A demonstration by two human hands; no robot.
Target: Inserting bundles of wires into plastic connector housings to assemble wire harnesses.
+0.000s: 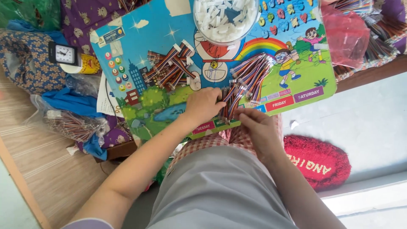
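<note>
Nearest the camera is the person's lap, a pale grey top over red-checked trousers, with both forearms reaching forward. To the right, on the pale floor, lies a red shaggy mat [318,163] with yellow lettering.

The right hand [259,127] rests at the near edge of a colourful cartoon board [296,80] that lies across the knees; its fingers are curled together, pinching the near ends of a few multicoloured ribbon wires. The left hand [204,105] lies just beside it, palm down on the board, fingers bent and pressed onto the same bundle of ribbon wires [248,80], which fans from between the two hands up towards the rainbow picture.

Further out on the board, left of the bundle, sits a second heap of ribbon wires with white connectors [171,68], well apart from both hands. At the far edge of the board stands a clear round bowl of white plastic connectors [224,17].

Off the board to the left, a clear plastic bag of wires [74,124] lies on the wooden floor next to a blue cloth [68,101], and beyond these stands a small black clock [63,54]. At the far right a red plastic bag [344,36] sits beside more bundled wires [381,34].
</note>
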